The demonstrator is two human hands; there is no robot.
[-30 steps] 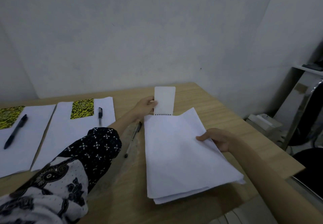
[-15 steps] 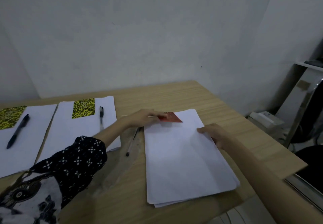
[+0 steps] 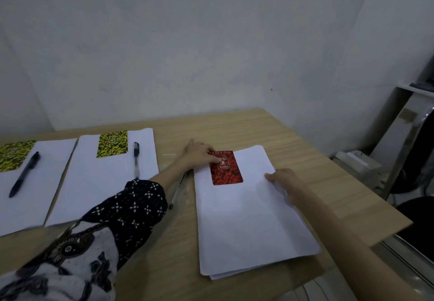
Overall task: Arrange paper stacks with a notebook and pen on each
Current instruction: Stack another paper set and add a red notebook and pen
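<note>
A white paper stack (image 3: 251, 213) lies at the right of the wooden table (image 3: 234, 127). A small red spiral notebook (image 3: 226, 171) lies flat on its top left corner. My left hand (image 3: 199, 152) rests on the notebook's upper left edge, fingers touching the cover. My right hand (image 3: 284, 181) presses flat on the stack's right edge. A clear pen (image 3: 177, 189) lies on the table just left of this stack, partly hidden by my left arm. Two other stacks (image 3: 103, 183) (image 3: 35, 195) at the left each carry a yellow-black notebook (image 3: 112, 143) (image 3: 14, 155) and a dark pen (image 3: 136, 157) (image 3: 24, 177).
The table's right edge runs diagonally close to the right stack. Beyond it stand a white box (image 3: 357, 162), a metal frame (image 3: 404, 145) and a dark chair (image 3: 420, 216). A grey wall closes off the back.
The notebook stood upright behind the stack with its white back showing; my left hand has turned it over and laid it red side up on the stack. My right hand stayed on the paper.
</note>
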